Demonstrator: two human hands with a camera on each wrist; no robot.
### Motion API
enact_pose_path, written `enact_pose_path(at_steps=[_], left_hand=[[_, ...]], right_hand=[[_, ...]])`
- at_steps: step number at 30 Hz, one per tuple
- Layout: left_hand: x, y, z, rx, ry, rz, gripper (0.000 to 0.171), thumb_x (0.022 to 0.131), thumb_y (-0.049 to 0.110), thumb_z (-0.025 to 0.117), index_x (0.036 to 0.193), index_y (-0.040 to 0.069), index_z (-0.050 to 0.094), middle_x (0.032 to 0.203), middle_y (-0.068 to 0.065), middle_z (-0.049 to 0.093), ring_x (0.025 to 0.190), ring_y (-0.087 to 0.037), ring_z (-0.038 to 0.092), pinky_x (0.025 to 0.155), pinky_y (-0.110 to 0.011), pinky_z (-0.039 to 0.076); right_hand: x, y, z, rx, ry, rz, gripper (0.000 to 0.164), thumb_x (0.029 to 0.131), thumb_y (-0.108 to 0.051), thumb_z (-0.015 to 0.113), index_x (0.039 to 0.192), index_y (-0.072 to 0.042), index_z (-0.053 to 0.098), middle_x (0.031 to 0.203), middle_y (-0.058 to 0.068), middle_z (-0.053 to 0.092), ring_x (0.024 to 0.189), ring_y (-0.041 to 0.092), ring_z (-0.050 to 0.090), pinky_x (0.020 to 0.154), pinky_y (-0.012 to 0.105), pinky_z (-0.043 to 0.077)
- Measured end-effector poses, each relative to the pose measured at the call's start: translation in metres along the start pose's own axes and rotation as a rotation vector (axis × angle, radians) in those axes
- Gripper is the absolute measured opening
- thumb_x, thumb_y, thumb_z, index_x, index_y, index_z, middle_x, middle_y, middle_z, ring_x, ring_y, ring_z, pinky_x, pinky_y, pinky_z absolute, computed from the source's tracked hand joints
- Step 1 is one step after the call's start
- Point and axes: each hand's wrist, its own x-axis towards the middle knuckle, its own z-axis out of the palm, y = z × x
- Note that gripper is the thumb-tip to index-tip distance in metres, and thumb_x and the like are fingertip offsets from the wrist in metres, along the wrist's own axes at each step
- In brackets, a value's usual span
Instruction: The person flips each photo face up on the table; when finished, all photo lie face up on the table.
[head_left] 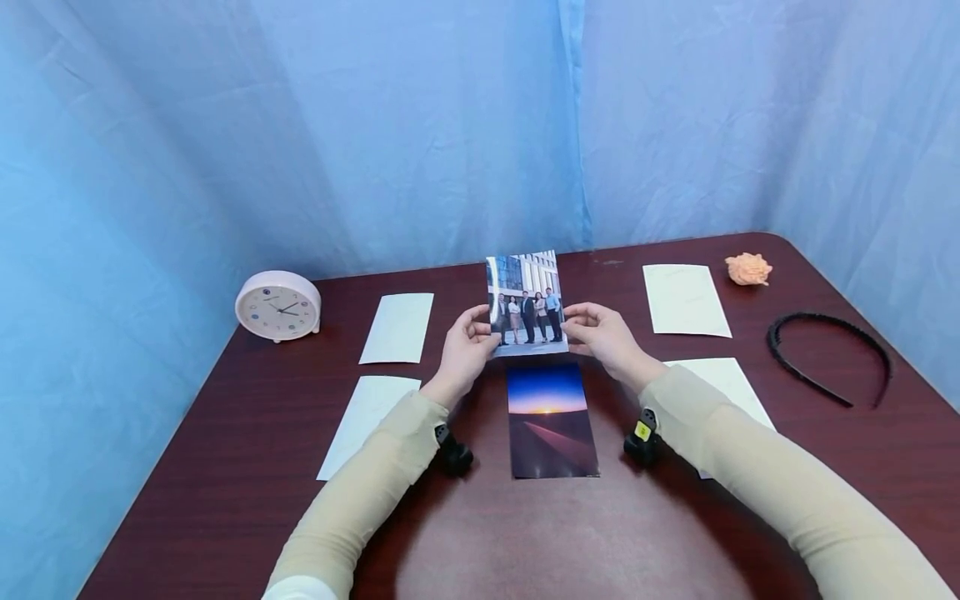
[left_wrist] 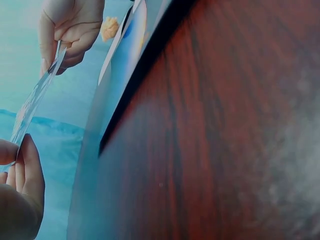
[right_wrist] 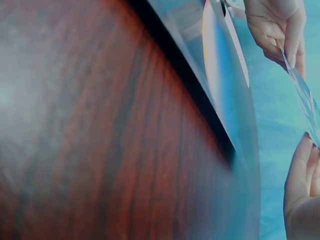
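Observation:
Both hands hold up one photo [head_left: 527, 304] of several people in business clothes before tall buildings. My left hand [head_left: 467, 346] pinches its left edge between thumb and fingers, and my right hand [head_left: 604, 340] pinches the right edge. In the left wrist view the photo [left_wrist: 35, 102] appears nearly edge-on, stretched between the two hands, raised above the table. Below it on the table lies a second photo [head_left: 551, 425], a sunset over a dark road, face up and touched by neither hand.
White sheets lie on the left [head_left: 397, 328] and right [head_left: 686, 300], two per side, the nearer ones partly behind the forearms. A round clock [head_left: 278, 306] stands far left. An orange flower [head_left: 748, 269] and a black headband [head_left: 828, 317] lie right. Blue curtains [head_left: 420, 125] hang behind the table.

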Motion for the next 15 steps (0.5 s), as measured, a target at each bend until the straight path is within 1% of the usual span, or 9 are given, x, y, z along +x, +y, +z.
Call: enact_pose_path(at_steps=[4, 6, 10, 12, 15], left_hand=[[0.006, -0.002, 0.002, 0.033, -0.029, -0.035, 0.05, 0.09, -0.002, 0.059, 0.137, 0.007, 0.046, 0.088, -0.005, 0.055, 0.067, -0.01, 0.052, 0.059, -0.02, 0.047], [0.008, -0.003, 0.003, 0.047, -0.048, -0.058, 0.05, 0.09, -0.001, 0.058, 0.138, 0.007, 0.045, 0.087, -0.005, 0.055, 0.067, -0.01, 0.052, 0.061, -0.022, 0.05], [0.011, -0.003, 0.003, 0.078, -0.087, -0.095, 0.051, 0.092, -0.001, 0.056, 0.141, 0.008, 0.042, 0.088, -0.006, 0.053, 0.074, -0.012, 0.053, 0.073, -0.032, 0.057], [0.013, -0.002, 0.003, 0.097, -0.107, -0.109, 0.052, 0.093, -0.001, 0.055, 0.142, 0.008, 0.041, 0.09, -0.007, 0.052, 0.078, -0.014, 0.055, 0.078, -0.037, 0.057], [0.016, -0.003, 0.002, 0.129, -0.133, -0.128, 0.052, 0.093, 0.0, 0.056, 0.142, 0.008, 0.041, 0.093, -0.009, 0.054, 0.082, -0.017, 0.056, 0.081, -0.038, 0.056]], right_hand=[[0.003, -0.002, -0.001, -0.031, -0.013, 0.035, 0.037, 0.096, -0.01, 0.053, 0.129, 0.004, 0.046, 0.096, 0.007, 0.054, 0.088, 0.015, 0.057, 0.089, 0.044, 0.051], [0.005, -0.003, -0.001, -0.046, -0.014, 0.05, 0.036, 0.096, -0.009, 0.053, 0.129, 0.004, 0.046, 0.098, 0.009, 0.055, 0.089, 0.016, 0.057, 0.088, 0.043, 0.052], [0.011, -0.002, -0.002, -0.09, -0.011, 0.074, 0.036, 0.096, -0.008, 0.053, 0.129, 0.004, 0.047, 0.106, 0.015, 0.056, 0.092, 0.019, 0.057, 0.086, 0.041, 0.053], [0.015, 0.0, -0.003, -0.108, -0.009, 0.089, 0.035, 0.096, -0.008, 0.053, 0.128, 0.003, 0.048, 0.109, 0.018, 0.056, 0.093, 0.021, 0.058, 0.086, 0.04, 0.053], [0.02, 0.003, -0.006, -0.137, -0.002, 0.116, 0.035, 0.095, -0.009, 0.055, 0.127, 0.002, 0.049, 0.111, 0.018, 0.056, 0.095, 0.022, 0.059, 0.084, 0.038, 0.054]])
